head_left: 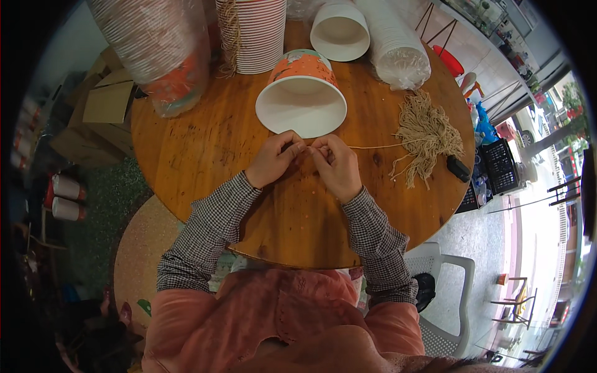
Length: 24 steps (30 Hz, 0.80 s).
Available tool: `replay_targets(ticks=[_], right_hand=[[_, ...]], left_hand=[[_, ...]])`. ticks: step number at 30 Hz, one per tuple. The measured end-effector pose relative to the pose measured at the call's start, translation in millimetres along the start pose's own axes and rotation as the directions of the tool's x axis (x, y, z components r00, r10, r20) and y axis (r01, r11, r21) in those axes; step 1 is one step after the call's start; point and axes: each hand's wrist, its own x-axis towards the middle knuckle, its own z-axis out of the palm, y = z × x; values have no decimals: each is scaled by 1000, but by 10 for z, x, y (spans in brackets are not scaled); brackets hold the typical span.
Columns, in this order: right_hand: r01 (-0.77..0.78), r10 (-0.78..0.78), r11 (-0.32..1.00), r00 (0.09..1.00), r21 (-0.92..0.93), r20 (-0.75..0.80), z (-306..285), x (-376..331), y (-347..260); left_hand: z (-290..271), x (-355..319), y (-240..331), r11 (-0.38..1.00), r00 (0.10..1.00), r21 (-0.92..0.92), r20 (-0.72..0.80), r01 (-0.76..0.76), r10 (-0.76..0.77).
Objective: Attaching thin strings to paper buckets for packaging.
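Two hands meet just below the open mouth of the paper bucket point(301, 99) that lies on its side at the middle of the round wooden bench point(186, 143), and we place everything by that bucket. Far to its left stands a bagged stack of cups point(155, 50), kept clear of the work. Our left hand point(273, 158), just below the bucket's rim, has its fingers pinched together on the end of a thin tan string point(373, 147). Our right hand point(337, 165), beside it, has its fingers closed on the same string, so the short stretch between them stays taut, we judge. The string runs to the right of the bucket into a loose bundle of strings point(429, 137), lying within easy reach.
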Motion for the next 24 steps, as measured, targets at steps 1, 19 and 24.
replay_targets(ticks=[1,19,24], right_hand=[[1,-1,1000,1000,12,-3,-7,1,2],[-76,74,996,997,56,38,-85,16,24],[-111,104,989,991,92,83,-135,24,10]], left_hand=[[-8,2,-6,996,999,81,-1,-37,37],[42,54,-133,995,993,-31,-74,-94,91],[45,59,-65,997,995,-26,-74,-73,71]])
